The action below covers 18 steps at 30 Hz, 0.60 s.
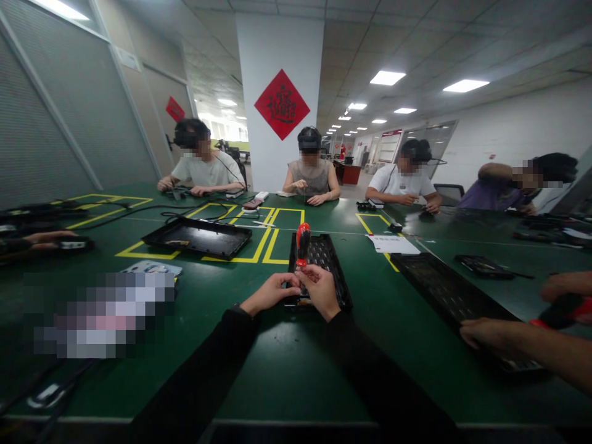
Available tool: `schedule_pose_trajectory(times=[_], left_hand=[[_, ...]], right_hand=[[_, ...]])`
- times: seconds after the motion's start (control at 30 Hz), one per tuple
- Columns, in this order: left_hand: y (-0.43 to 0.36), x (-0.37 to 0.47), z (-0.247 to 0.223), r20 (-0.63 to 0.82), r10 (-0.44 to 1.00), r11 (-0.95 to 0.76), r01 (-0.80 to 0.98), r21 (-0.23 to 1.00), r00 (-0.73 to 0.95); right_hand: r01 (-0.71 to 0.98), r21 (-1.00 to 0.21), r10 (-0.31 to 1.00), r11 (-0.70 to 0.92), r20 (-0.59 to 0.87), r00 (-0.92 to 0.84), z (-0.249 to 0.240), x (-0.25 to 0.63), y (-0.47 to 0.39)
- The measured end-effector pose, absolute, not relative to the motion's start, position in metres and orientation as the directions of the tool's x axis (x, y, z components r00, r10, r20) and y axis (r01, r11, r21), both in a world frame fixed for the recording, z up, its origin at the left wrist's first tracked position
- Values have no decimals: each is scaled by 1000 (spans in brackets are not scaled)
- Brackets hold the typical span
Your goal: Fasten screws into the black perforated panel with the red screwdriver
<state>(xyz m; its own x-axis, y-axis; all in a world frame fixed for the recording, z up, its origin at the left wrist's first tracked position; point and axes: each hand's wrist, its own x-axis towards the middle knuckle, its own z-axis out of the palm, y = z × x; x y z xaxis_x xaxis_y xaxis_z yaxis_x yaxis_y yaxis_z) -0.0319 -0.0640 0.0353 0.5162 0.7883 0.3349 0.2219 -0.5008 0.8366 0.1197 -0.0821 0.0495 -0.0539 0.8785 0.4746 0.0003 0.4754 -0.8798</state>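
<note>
A glossy green surface (296, 364), ruled with yellow tape (231, 261), spreads before a red diamond-shaped sign (282, 105) bearing black Chinese characters. On the surface lies a rectangular black tray (330, 262), its floor speckled with pale marks. Both wrists angle inward over its near end — the right hand (321, 287) pinching an upright red-and-black screwdriver (303, 243) below its handle, the left hand (272, 290) alongside, its grip too obscured to tell.

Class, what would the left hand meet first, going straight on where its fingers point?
Probably the right hand, at the screwdriver; the gap, if any, between it and the left hand is unclear.
</note>
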Motion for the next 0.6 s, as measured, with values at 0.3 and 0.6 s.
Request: schedule_pose_trajectory(times=[0.3, 0.6], left_hand=[[-66, -34, 40, 311, 777, -507, 252, 824, 548], [-66, -33, 40, 324, 771, -503, 212, 838, 548]], right_hand=[[-10, -896, 890, 444, 442, -108, 46, 121, -80], [2, -891, 887, 454, 451, -103, 51, 121, -82]])
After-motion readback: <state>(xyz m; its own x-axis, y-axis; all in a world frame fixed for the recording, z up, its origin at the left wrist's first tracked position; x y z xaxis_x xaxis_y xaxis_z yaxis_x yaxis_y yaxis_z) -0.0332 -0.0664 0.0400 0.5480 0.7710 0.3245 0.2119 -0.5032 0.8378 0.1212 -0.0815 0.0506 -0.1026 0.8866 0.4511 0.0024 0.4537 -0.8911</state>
